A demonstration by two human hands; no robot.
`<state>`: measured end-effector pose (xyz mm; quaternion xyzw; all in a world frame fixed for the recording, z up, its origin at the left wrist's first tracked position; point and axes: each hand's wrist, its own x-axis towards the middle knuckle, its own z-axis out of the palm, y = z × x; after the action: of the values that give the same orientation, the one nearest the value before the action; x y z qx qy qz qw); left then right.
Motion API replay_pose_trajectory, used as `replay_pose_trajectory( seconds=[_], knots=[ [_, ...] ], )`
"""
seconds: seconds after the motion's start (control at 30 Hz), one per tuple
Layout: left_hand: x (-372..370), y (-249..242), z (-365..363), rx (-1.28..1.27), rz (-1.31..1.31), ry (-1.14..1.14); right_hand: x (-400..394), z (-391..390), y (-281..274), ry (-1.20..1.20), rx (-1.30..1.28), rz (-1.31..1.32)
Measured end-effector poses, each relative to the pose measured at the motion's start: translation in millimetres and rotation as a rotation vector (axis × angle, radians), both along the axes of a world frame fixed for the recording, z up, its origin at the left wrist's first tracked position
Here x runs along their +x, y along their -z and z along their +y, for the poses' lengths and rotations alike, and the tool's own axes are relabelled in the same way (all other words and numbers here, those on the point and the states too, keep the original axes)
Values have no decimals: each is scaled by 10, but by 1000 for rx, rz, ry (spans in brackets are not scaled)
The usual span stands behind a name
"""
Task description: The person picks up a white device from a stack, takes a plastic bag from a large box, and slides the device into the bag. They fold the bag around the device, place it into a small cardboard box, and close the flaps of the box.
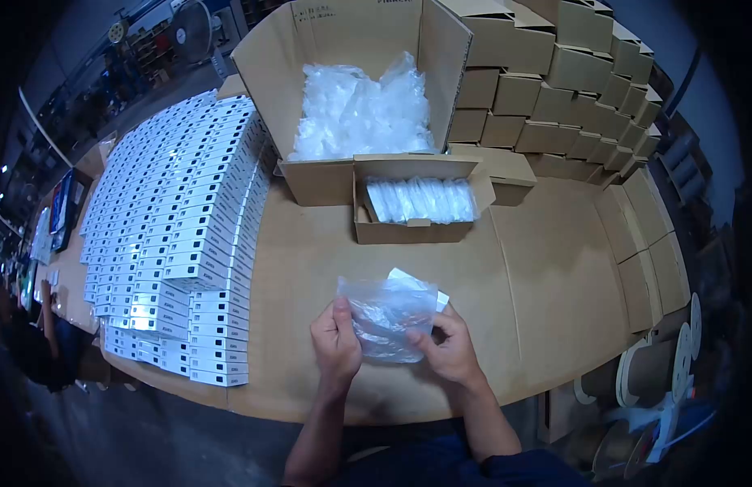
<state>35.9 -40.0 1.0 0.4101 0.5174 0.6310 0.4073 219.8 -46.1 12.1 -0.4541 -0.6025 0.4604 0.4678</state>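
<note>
A clear plastic bag (388,315) with a white item partly inside it is held over the near edge of the cardboard-covered table (546,276). My left hand (335,341) pinches the bag's left side. My right hand (450,349) grips its lower right corner. The white item's corner sticks out at the bag's top right. Straight ahead of the bag stands a small open carton (416,231) filled with a row of bagged white items.
A large open carton (311,49) of loose clear bags stands behind the small one. Rows of white boxes (181,235) cover the table's left. Small brown cartons (554,89) are stacked at the back right. Tape rolls (652,365) hang at the right. Another person sits at far left.
</note>
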Motion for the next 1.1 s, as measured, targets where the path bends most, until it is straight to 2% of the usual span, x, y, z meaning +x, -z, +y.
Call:
replay_pose_trajectory(
  seconds=[0.03,0.07,0.17,0.2,0.3,0.43,0.73,0.83,0.87,0.97,1.07,1.1],
  knots=[
    [-13,17,20,34,104,17,-6,4,-8,41,-52,-20],
    [3,15,25,22,78,-43,-33,1,-37,89,-37,-44],
    [-16,-146,45,282,627,-432,-59,22,28,168,107,-177],
    [-61,-232,-15,361,716,-447,-88,24,-50,183,106,-153],
    [-103,-433,-48,554,918,-159,-96,21,-58,155,161,-185],
    [-32,-612,14,487,1053,47,-110,-10,-48,141,165,-207],
    [-40,-522,66,465,943,225,-56,-65,-17,138,61,-201],
    [-80,-473,15,355,965,294,-15,-67,-39,100,32,-228],
    [-64,-477,36,377,953,255,7,-60,-40,71,55,-248],
    [-79,-479,68,24,595,307,50,-85,-84,-1,14,-279],
    [-172,-501,208,-136,223,313,119,-125,-22,-24,27,-272],
    [-206,-427,242,-58,125,277,138,-137,21,-26,52,-265]
  ],
)
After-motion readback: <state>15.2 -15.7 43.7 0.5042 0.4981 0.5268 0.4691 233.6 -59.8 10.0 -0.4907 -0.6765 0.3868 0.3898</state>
